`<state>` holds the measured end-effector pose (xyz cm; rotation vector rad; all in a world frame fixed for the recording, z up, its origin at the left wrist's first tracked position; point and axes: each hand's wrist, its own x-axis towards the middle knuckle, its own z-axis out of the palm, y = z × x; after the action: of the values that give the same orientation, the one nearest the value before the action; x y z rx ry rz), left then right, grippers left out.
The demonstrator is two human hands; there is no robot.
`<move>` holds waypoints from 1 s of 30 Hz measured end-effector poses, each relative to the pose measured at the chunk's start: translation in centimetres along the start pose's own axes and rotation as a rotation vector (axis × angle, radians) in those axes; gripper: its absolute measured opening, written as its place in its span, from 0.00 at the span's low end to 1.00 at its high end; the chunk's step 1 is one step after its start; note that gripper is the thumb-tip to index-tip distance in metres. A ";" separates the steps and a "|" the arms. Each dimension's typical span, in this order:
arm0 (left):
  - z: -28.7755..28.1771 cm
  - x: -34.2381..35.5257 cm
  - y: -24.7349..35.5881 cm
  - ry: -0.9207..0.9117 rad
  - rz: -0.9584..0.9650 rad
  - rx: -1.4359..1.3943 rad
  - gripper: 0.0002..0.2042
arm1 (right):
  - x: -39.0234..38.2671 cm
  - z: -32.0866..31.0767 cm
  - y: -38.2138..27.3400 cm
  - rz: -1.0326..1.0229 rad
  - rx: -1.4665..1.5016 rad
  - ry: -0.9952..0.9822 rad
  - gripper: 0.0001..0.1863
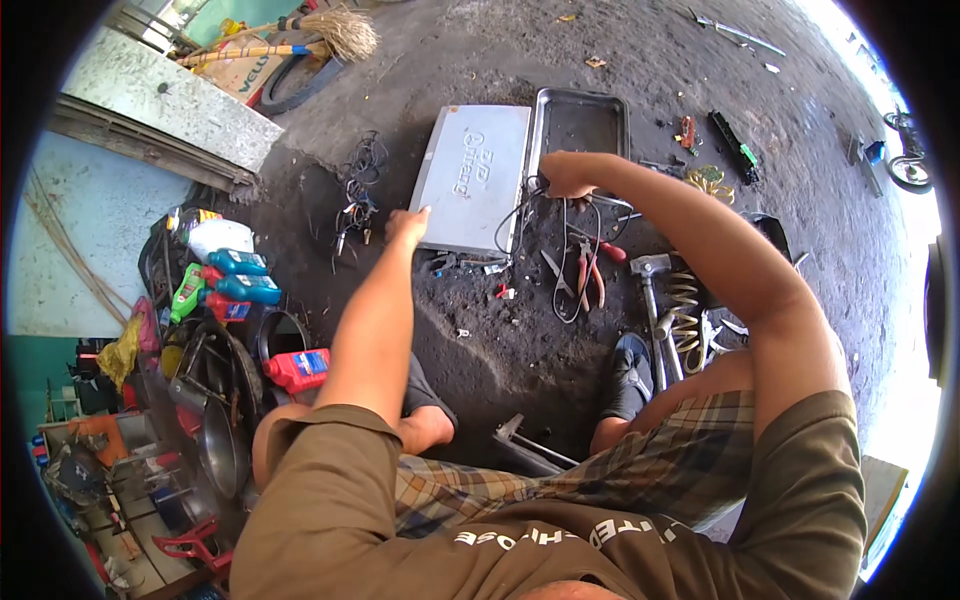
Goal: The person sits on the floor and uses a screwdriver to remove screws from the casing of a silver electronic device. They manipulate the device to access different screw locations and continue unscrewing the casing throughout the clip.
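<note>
A flat silver metal case (472,180) lies on the dark ground in front of me. My left hand (407,226) grips its near left edge, thumb on top and the other fingers mostly out of sight. Beyond the case's right side, my right hand (572,176) is closed round a black cable (516,212), which hangs in loops toward the ground. Its fingertips are partly hidden. Just past that hand lies a black rectangular tray (625,112). Below the hand are red-handled pliers (586,275) and a pair of scissors (557,273).
A hammer (652,280) and a coil spring (684,300) lie by my right foot. Tangled wires (358,190) sit left of the case. Bottles (245,288) and metal parts crowd the left. A broom (335,35) and tyre (300,90) lie far left.
</note>
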<state>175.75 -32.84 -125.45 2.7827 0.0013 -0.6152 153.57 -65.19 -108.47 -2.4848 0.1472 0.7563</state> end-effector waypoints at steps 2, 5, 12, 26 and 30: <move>3.1 0.5 -1.3 0.089 -0.288 -0.519 0.47 | 1.5 0.0 0.6 0.004 -0.127 0.006 0.19; 8.3 -3.7 2.9 0.220 -0.532 -0.963 0.41 | 2.0 2.4 5.7 0.102 0.106 0.074 0.12; 6.5 -5.4 2.7 0.189 -0.573 -1.466 0.35 | 5.3 3.8 6.9 0.144 0.215 -0.129 0.24; -6.2 -9.9 7.1 0.425 -0.198 -1.642 0.26 | 2.3 -1.7 5.1 0.087 0.076 0.026 0.11; -11.4 -14.9 9.0 0.482 -0.113 -1.515 0.27 | -0.4 -2.1 4.4 0.081 0.093 -0.016 0.12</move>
<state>167.52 -37.38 -106.93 1.3615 0.4943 0.1151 153.17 -70.09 -108.86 -2.3960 0.2728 0.7841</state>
